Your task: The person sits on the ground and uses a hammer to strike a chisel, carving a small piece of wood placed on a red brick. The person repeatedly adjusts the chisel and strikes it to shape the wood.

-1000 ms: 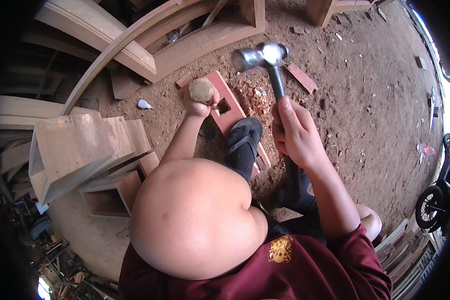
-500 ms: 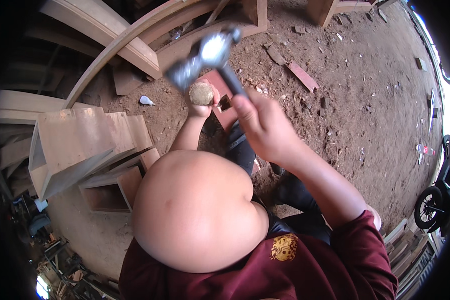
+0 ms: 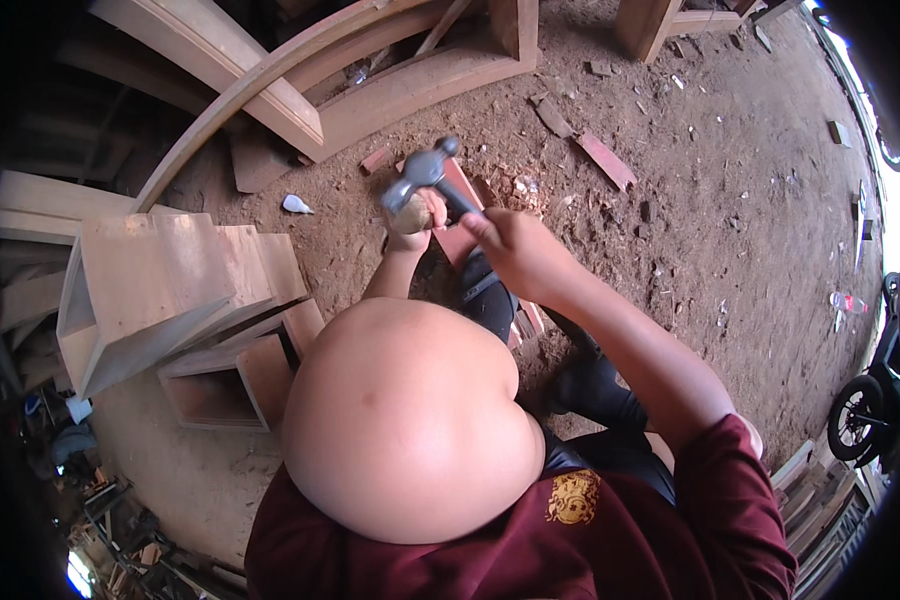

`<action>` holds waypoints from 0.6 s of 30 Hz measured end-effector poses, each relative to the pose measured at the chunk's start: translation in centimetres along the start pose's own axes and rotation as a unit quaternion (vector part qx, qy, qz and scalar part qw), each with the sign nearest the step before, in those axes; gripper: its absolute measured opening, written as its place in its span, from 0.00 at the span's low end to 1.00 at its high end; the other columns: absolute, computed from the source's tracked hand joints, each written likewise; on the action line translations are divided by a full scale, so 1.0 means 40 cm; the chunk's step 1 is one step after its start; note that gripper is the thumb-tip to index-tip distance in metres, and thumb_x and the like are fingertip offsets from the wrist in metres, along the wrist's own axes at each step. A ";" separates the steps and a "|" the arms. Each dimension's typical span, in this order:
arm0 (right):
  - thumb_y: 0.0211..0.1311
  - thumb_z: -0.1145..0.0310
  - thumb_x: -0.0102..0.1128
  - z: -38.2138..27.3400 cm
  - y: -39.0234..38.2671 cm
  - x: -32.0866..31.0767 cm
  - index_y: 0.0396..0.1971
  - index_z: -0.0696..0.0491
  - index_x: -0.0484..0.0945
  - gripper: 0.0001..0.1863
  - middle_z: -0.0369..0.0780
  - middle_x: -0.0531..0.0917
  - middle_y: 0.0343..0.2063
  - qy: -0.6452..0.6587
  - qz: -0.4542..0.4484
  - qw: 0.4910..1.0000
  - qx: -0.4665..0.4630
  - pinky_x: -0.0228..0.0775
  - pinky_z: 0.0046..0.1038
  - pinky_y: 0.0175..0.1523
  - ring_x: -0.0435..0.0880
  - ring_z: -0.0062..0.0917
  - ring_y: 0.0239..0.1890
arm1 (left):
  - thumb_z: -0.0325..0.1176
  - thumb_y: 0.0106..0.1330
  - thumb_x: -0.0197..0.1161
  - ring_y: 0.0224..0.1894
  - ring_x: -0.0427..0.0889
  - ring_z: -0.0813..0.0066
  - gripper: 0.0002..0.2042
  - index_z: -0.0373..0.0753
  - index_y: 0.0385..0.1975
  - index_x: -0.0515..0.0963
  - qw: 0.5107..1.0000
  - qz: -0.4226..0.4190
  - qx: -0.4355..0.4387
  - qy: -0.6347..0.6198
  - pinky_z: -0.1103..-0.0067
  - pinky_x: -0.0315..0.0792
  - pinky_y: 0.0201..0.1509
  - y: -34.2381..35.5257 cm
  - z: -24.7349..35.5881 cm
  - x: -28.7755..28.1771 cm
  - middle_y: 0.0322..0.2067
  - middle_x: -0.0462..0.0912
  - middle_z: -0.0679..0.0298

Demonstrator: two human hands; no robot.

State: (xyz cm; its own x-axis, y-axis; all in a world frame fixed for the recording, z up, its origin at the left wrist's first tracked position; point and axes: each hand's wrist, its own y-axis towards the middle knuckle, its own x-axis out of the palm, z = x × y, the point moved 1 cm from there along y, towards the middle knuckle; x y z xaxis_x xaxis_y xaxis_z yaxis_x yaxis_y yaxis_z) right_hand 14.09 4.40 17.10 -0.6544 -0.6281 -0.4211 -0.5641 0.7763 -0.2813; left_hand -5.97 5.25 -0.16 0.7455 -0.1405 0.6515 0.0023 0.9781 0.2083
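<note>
My left hand [image 3: 407, 240] is closed around the thick round wooden handle [image 3: 417, 215] of what looks like a chisel; its lower end is hidden beneath the hand. My right hand [image 3: 518, 248] grips the dark shaft of a ball-peen hammer [image 3: 426, 171]. The hammer's flat face overlaps the top of the wooden handle, and I cannot tell whether they touch. Under both hands lies a reddish wooden board [image 3: 453, 245], partly covered by the left hand and the hammer. Light wood chips [image 3: 518, 188] are scattered just beyond the board.
Wooden box-like pieces [image 3: 150, 290] stand at the left. A curved wooden frame [image 3: 410, 95] fills the far left. Reddish offcuts [image 3: 605, 160] and a small white bottle [image 3: 295, 204] lie on the dirt ground [image 3: 740, 230]. A motorbike wheel [image 3: 856, 417] shows at the right edge.
The hammer has come down from above the left hand onto the wooden handle's end. My left hand and the handle have shifted slightly right and nearer, with the handle more tilted.
</note>
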 end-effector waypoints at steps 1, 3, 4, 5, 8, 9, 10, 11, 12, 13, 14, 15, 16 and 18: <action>0.72 0.51 0.43 0.002 -0.010 -0.015 0.29 0.59 0.72 0.24 0.41 0.73 0.15 0.037 0.021 0.999 0.016 0.65 0.34 0.27 0.73 0.31 0.18 | 0.54 0.66 0.49 0.12 0.68 0.74 0.20 0.41 0.26 0.69 0.999 -0.039 0.008 -0.033 0.80 0.64 0.16 -0.008 0.006 0.010 0.15 0.74 0.60; 0.73 0.49 0.41 -0.007 -0.025 -0.053 0.24 0.53 0.66 0.24 0.29 0.66 0.15 0.134 0.052 0.988 0.054 0.58 0.24 0.20 0.65 0.14 0.15 | 0.51 0.66 0.50 0.13 0.68 0.70 0.22 0.38 0.19 0.70 1.000 -0.014 0.002 0.004 0.77 0.62 0.19 -0.010 0.042 0.025 0.12 0.72 0.57; 0.73 0.49 0.41 -0.029 -0.032 -0.072 0.25 0.53 0.66 0.23 0.29 0.65 0.15 0.186 0.054 0.978 0.073 0.56 0.21 0.18 0.64 0.13 0.15 | 0.51 0.66 0.49 0.12 0.67 0.70 0.22 0.38 0.19 0.69 1.000 -0.009 0.014 -0.007 0.77 0.61 0.18 -0.004 0.068 0.032 0.12 0.72 0.56; 0.73 0.49 0.41 -0.050 -0.038 -0.090 0.25 0.52 0.65 0.23 0.29 0.64 0.15 0.237 0.057 0.966 0.091 0.54 0.19 0.17 0.62 0.12 0.14 | 0.51 0.66 0.49 0.12 0.67 0.70 0.22 0.37 0.19 0.69 0.999 -0.004 0.026 -0.018 0.77 0.61 0.18 0.003 0.094 0.041 0.12 0.71 0.56; 0.73 0.49 0.39 -0.088 -0.052 -0.133 0.26 0.58 0.70 0.27 0.32 0.69 0.13 0.244 0.077 0.965 0.057 0.60 0.21 0.18 0.67 0.14 0.13 | 0.50 0.63 0.52 0.12 0.66 0.71 0.20 0.38 0.19 0.68 0.999 -0.018 0.020 0.039 0.78 0.60 0.18 0.032 0.138 0.042 0.12 0.71 0.57; 0.73 0.49 0.39 -0.094 -0.057 -0.143 0.26 0.58 0.70 0.27 0.32 0.69 0.13 0.242 0.077 0.966 0.057 0.60 0.21 0.18 0.67 0.14 0.13 | 0.50 0.63 0.52 0.13 0.66 0.71 0.20 0.38 0.20 0.68 0.998 -0.029 0.016 0.060 0.78 0.60 0.18 0.047 0.131 0.046 0.12 0.71 0.57; 0.73 0.49 0.39 -0.101 -0.063 -0.150 0.26 0.58 0.70 0.27 0.31 0.69 0.13 0.240 0.076 0.966 0.056 0.61 0.21 0.19 0.67 0.14 0.14 | 0.50 0.62 0.53 0.12 0.66 0.72 0.19 0.39 0.20 0.68 0.997 -0.027 0.015 0.065 0.78 0.60 0.18 0.056 0.119 0.055 0.12 0.71 0.58; 0.73 0.49 0.39 -0.107 -0.069 -0.156 0.26 0.57 0.70 0.26 0.31 0.69 0.13 0.238 0.075 0.967 0.055 0.61 0.20 0.19 0.68 0.14 0.14 | 0.49 0.62 0.53 0.12 0.66 0.72 0.19 0.39 0.20 0.68 0.998 -0.011 0.016 0.063 0.79 0.60 0.18 0.059 0.104 0.065 0.12 0.71 0.58; 0.73 0.49 0.39 -0.117 -0.074 -0.156 0.26 0.55 0.68 0.25 0.30 0.67 0.14 0.249 0.074 0.965 0.047 0.58 0.19 0.18 0.65 0.13 0.14 | 0.49 0.62 0.53 0.12 0.66 0.72 0.19 0.39 0.20 0.68 0.998 0.007 0.016 0.065 0.79 0.59 0.18 0.054 0.098 0.079 0.12 0.71 0.58; 0.73 0.49 0.40 -0.129 -0.079 -0.153 0.26 0.54 0.66 0.23 0.29 0.65 0.15 0.259 0.073 0.962 0.039 0.55 0.18 0.18 0.62 0.12 0.15 | 0.49 0.62 0.53 0.12 0.65 0.72 0.19 0.39 0.20 0.68 0.997 0.026 0.016 0.066 0.79 0.59 0.18 0.054 0.097 0.093 0.12 0.70 0.58; 0.73 0.49 0.40 -0.140 -0.084 -0.150 0.26 0.52 0.64 0.22 0.29 0.62 0.16 0.269 0.072 0.960 0.032 0.52 0.17 0.17 0.59 0.10 0.15 | 0.48 0.61 0.55 0.12 0.66 0.72 0.18 0.39 0.21 0.69 0.999 0.007 0.000 0.048 0.79 0.60 0.18 0.060 0.097 0.094 0.12 0.71 0.58; 0.73 0.50 0.40 -0.159 -0.088 -0.145 0.26 0.52 0.64 0.21 0.28 0.62 0.16 0.263 0.066 0.962 0.010 0.52 0.16 0.17 0.59 0.10 0.15 | 0.47 0.60 0.56 0.13 0.67 0.72 0.17 0.39 0.21 0.69 0.999 -0.009 -0.012 0.034 0.79 0.61 0.18 0.058 0.103 0.075 0.13 0.72 0.59; 0.73 0.50 0.40 -0.174 -0.092 -0.140 0.26 0.52 0.64 0.21 0.28 0.62 0.16 0.257 0.059 0.964 -0.010 0.52 0.16 0.18 0.59 0.10 0.15 | 0.47 0.59 0.57 0.13 0.68 0.72 0.16 0.38 0.21 0.70 0.999 -0.025 -0.026 0.018 0.79 0.61 0.18 0.054 0.104 0.055 0.14 0.72 0.60; 0.73 0.51 0.42 -0.201 -0.099 -0.134 0.26 0.54 0.66 0.22 0.29 0.65 0.16 0.226 0.054 0.972 -0.042 0.56 0.20 0.20 0.61 0.12 0.17 | 0.46 0.56 0.59 0.17 0.70 0.74 0.16 0.38 0.23 0.71 0.991 -0.007 -0.017 0.135 0.79 0.64 0.21 0.046 0.101 0.037 0.17 0.74 0.61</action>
State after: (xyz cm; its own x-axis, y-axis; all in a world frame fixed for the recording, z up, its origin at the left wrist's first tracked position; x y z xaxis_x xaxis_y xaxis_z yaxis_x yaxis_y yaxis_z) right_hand 15.80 4.25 27.39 -0.8554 -0.5177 -0.0167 -0.5071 0.8436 -0.1767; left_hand -7.55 6.23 4.16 0.8962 -0.1133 0.4290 0.0341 0.9816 0.1881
